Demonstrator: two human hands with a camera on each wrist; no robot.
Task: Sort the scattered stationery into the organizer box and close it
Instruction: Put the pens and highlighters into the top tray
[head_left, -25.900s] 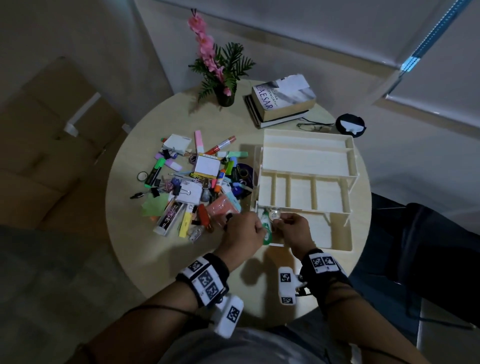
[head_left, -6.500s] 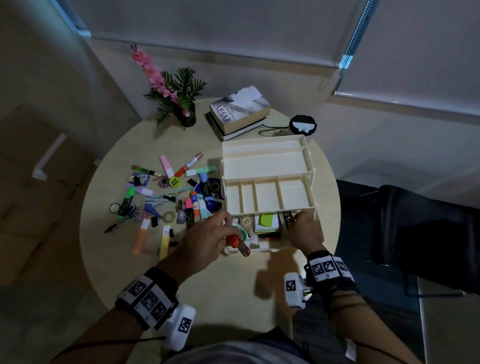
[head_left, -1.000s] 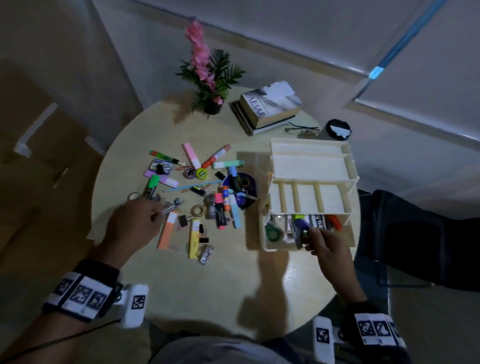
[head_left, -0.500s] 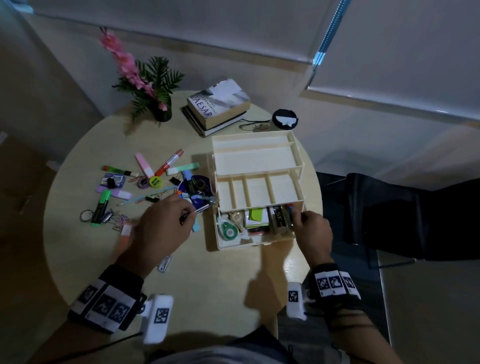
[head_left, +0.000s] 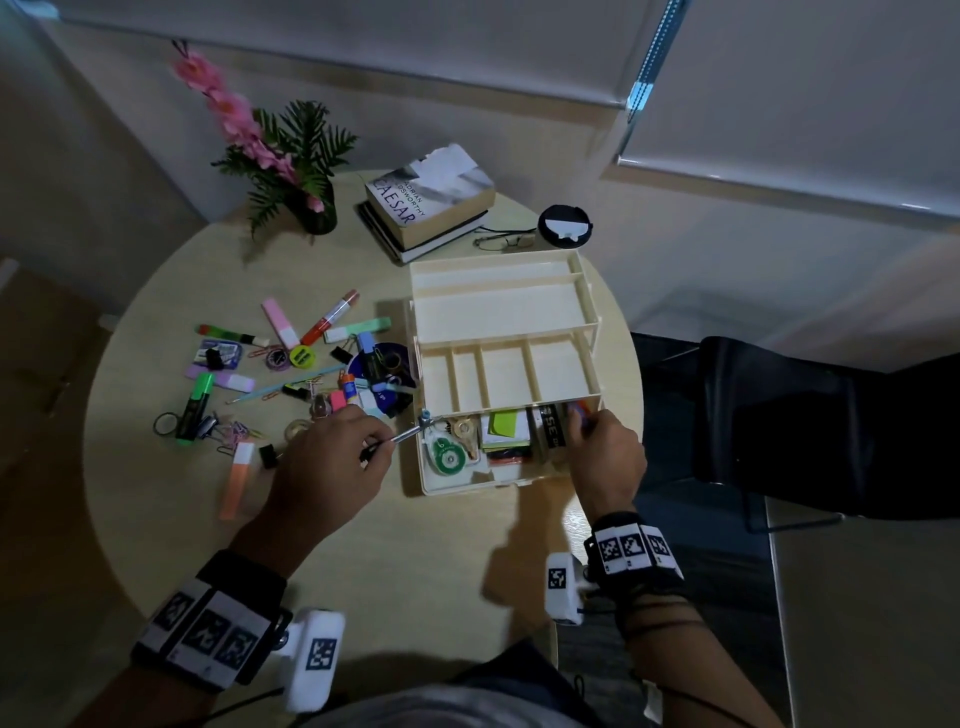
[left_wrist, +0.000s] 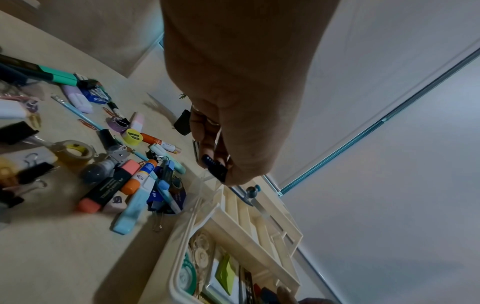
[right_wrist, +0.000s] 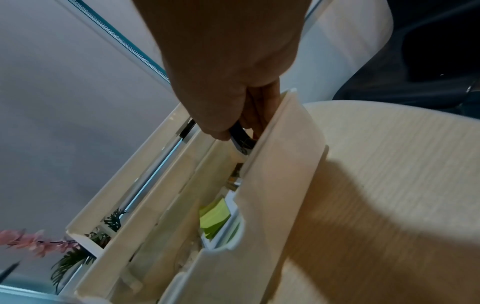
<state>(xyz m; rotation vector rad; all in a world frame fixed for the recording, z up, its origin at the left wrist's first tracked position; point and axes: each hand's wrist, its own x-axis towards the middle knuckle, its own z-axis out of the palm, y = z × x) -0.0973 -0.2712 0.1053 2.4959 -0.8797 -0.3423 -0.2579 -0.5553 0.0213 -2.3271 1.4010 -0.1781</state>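
The cream organizer box (head_left: 506, 317) stands open on the round table, its upper trays bare. Correction tape (head_left: 448, 457), green sticky notes (head_left: 503, 423) and a black case (head_left: 554, 434) lie in its bottom compartment. My left hand (head_left: 374, 454) pinches a thin metal tool (head_left: 410, 432) with a blue knob (left_wrist: 253, 190), its tip over the box's front left corner. My right hand (head_left: 584, 421) reaches into the compartment's right end and pinches a small dark item (right_wrist: 241, 139). Scattered stationery (head_left: 291, 384) lies left of the box: markers, highlighters, clips and tape.
A potted pink flower (head_left: 311, 208), stacked books (head_left: 431, 202), glasses (head_left: 504, 241) and a black round object (head_left: 565, 224) sit at the table's far side. A dark chair (head_left: 805, 426) stands right of the table. An orange highlighter (head_left: 236, 480) lies near my left hand.
My left hand has carried the metal tool right, from the pile to the box's front left corner. My right hand stays at the bottom compartment's right end.
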